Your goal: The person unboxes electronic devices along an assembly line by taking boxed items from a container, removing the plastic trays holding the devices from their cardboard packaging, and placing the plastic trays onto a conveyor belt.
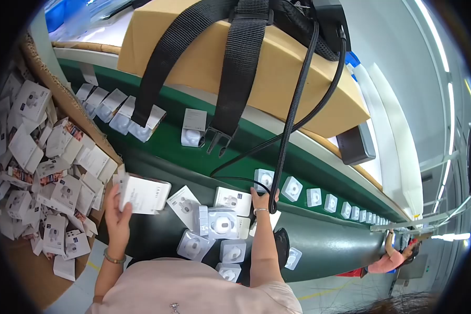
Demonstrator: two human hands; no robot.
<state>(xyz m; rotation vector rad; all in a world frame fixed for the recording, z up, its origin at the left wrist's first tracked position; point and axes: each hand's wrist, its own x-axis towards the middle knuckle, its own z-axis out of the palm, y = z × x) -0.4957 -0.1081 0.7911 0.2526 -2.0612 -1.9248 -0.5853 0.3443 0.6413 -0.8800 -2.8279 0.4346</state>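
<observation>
Nearest us, plastic trays [232, 251] sit on the dark bench [324, 240]. Our left hand [118, 222] grasps a white printed carton [146, 195] beside the cardboard box [81, 118]; light edge pressure should protect it. Our right hand [262, 200] reaches a tray [263, 177] on the green belt [170, 137]; we can't tell if it grips.
</observation>
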